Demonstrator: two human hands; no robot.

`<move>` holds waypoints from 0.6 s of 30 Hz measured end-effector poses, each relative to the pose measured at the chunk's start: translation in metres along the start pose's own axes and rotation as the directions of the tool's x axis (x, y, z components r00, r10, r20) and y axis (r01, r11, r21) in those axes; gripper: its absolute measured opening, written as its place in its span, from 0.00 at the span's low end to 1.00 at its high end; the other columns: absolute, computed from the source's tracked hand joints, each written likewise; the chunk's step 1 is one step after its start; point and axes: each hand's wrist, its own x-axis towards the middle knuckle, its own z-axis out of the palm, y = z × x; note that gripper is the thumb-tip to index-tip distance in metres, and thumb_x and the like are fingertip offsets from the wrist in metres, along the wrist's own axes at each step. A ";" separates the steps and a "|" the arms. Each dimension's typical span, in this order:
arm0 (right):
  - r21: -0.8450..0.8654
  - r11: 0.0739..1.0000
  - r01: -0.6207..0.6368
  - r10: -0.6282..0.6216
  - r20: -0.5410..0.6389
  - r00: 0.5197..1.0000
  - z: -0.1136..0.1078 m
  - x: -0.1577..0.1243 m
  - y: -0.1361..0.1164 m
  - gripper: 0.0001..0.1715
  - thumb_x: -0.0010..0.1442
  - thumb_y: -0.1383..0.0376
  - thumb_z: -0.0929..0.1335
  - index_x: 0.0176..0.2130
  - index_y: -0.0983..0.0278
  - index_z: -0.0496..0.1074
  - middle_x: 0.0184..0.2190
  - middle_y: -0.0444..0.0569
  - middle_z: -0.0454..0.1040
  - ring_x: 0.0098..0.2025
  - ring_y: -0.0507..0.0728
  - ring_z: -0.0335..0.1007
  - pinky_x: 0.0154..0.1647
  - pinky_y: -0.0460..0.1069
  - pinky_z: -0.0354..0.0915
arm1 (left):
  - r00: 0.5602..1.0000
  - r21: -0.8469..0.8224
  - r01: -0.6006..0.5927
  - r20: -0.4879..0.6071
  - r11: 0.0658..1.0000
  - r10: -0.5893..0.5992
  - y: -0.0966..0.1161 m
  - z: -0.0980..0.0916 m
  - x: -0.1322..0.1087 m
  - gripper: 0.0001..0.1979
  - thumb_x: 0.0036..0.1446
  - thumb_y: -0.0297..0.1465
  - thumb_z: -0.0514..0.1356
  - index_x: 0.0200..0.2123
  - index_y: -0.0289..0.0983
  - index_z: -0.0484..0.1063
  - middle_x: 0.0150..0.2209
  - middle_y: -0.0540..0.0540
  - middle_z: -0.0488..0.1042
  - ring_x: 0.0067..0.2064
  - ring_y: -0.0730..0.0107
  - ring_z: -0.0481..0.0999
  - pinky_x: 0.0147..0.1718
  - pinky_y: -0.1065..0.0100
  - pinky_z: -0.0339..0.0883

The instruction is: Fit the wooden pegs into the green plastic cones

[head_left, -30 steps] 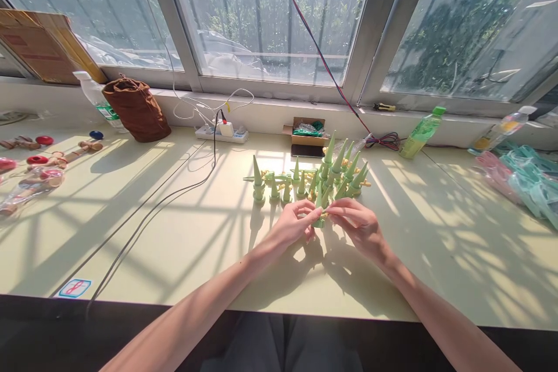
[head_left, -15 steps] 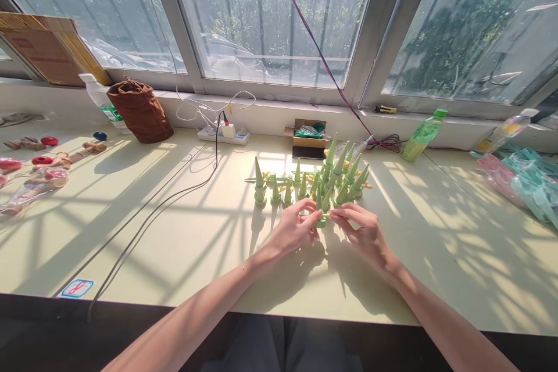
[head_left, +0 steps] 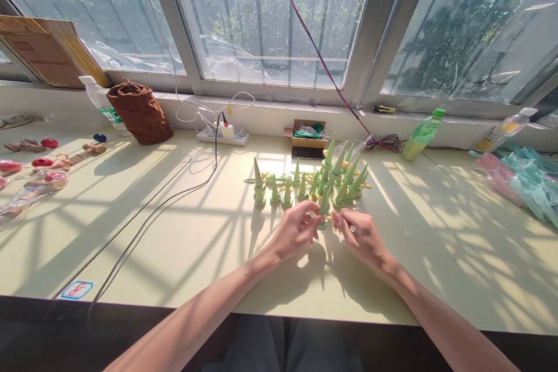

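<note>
Between my hands is a small green cone-shaped piece (head_left: 323, 209) with a round base. My left hand (head_left: 300, 226) is closed on its left side, thumb and fingers pinching it. From the right, my right hand (head_left: 357, 231) pinches a small pale-yellow bit (head_left: 330, 218) at the side of the piece, though the fingertips cover most of it. Just beyond my hands, a dense group of green cone pieces (head_left: 337, 167) with yellow parts stands on the table. Shorter green cones (head_left: 275, 192) form a row to the left of it.
Behind the cones sits an open cardboard box (head_left: 308, 140). A power strip (head_left: 224, 138) with cables, a brown pouch (head_left: 142, 113) and wooden toys (head_left: 65, 160) are to the left. At right are a green bottle (head_left: 422, 136) and plastic bags (head_left: 529, 171).
The held green piece is tilted differently and shows more of its cone. My right fingers have curled in more and moved slightly down. The rest looks nearly the same.
</note>
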 end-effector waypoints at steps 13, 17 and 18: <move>-0.029 0.996 0.088 -0.088 -0.016 0.996 -0.005 0.003 0.002 0.11 0.69 0.60 0.63 0.41 0.62 0.72 0.32 0.49 0.73 0.25 0.53 0.65 0.29 0.50 0.64 | 0.992 -0.134 0.109 -0.046 0.985 -0.116 0.008 -0.002 0.004 0.18 0.61 0.48 0.57 0.35 0.38 0.67 0.26 0.50 0.69 0.18 0.74 0.69 0.17 0.71 0.62; -0.047 0.993 0.110 -0.110 0.005 0.994 -0.004 0.002 0.003 0.13 0.70 0.62 0.62 0.35 0.62 0.71 0.26 0.47 0.68 0.26 0.53 0.62 0.27 0.49 0.61 | 0.993 -0.139 0.108 -0.023 0.984 -0.112 0.006 -0.001 0.003 0.19 0.61 0.48 0.57 0.35 0.37 0.67 0.24 0.53 0.67 0.17 0.78 0.66 0.17 0.73 0.61; -0.045 0.993 0.107 -0.107 0.009 0.994 -0.004 0.002 0.003 0.14 0.70 0.62 0.62 0.33 0.62 0.70 0.25 0.46 0.67 0.25 0.53 0.61 0.27 0.49 0.60 | 0.993 -0.131 0.108 -0.023 0.985 -0.112 0.006 -0.001 0.003 0.19 0.61 0.49 0.57 0.35 0.37 0.67 0.25 0.53 0.67 0.17 0.78 0.67 0.17 0.74 0.60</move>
